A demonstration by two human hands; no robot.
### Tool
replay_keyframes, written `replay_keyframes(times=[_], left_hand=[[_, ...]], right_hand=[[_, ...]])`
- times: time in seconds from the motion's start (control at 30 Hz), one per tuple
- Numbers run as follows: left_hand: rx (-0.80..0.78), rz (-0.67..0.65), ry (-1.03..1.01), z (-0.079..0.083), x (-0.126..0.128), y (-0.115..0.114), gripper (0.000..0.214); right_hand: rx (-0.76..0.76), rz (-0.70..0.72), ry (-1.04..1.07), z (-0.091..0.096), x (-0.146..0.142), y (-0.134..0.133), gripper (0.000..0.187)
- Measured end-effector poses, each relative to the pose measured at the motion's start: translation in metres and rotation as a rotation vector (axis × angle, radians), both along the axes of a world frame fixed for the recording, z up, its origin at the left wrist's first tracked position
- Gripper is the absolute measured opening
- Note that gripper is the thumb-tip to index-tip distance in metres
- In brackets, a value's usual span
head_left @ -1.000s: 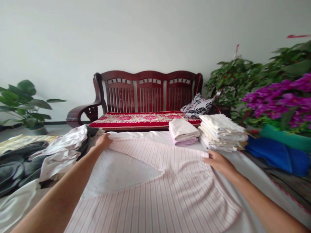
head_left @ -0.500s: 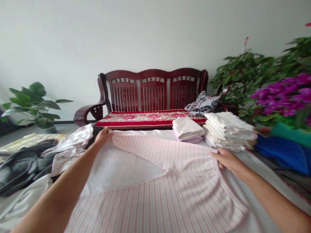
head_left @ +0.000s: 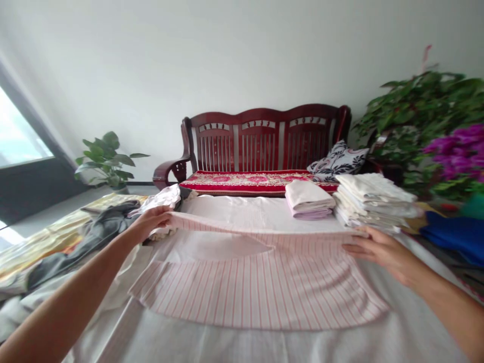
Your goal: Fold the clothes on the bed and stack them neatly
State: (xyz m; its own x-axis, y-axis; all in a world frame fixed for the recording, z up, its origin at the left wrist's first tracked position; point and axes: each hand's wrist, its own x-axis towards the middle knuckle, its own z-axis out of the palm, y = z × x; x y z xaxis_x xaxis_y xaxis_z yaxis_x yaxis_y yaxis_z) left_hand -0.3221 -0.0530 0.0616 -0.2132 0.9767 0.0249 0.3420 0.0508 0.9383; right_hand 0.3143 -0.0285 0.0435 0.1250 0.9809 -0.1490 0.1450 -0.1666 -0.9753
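A pink-and-white striped cloth (head_left: 257, 287) lies spread on the white-covered table (head_left: 264, 343) in front of me. My left hand (head_left: 151, 222) is closed on the cloth's far left corner and holds it a little above the table. My right hand (head_left: 378, 249) grips the far right corner, fingers curled around the edge. The far edge (head_left: 260, 234) is stretched between both hands and lifted, folded back toward me over the rest of the cloth.
A folded pink cloth (head_left: 308, 199) and a stack of folded white cloths (head_left: 372, 199) sit at the back right. Unfolded dark and white laundry (head_left: 98, 232) is heaped on the left. A red wooden bench (head_left: 260, 151) stands behind, with plants (head_left: 419, 116) and blue fabric (head_left: 454, 234) at right.
Both hands have lifted the cloth's far edge and drawn it toward me, so the cloth now lies doubled. My view has turned left, showing a window.
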Motion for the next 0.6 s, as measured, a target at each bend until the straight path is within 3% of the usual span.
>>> replay_keyframes(times=[0.17,0.3,0.6], left_hand=[[-0.045,-0.011,-0.106,-0.006,-0.007,-0.063,0.055],[-0.040,-0.054,-0.008,-0.011,-0.008,-0.098,0.050],[-0.013,-0.197,0.264,-0.032,-0.011,-0.131,0.047]], right_hand=[[0.122,0.081,-0.058,-0.017,0.007,-0.020,0.029],[0.141,0.177,-0.169,-0.021,0.018,-0.028,0.028],[0.136,0.402,-0.336,-0.025,0.048,-0.034,0.022]])
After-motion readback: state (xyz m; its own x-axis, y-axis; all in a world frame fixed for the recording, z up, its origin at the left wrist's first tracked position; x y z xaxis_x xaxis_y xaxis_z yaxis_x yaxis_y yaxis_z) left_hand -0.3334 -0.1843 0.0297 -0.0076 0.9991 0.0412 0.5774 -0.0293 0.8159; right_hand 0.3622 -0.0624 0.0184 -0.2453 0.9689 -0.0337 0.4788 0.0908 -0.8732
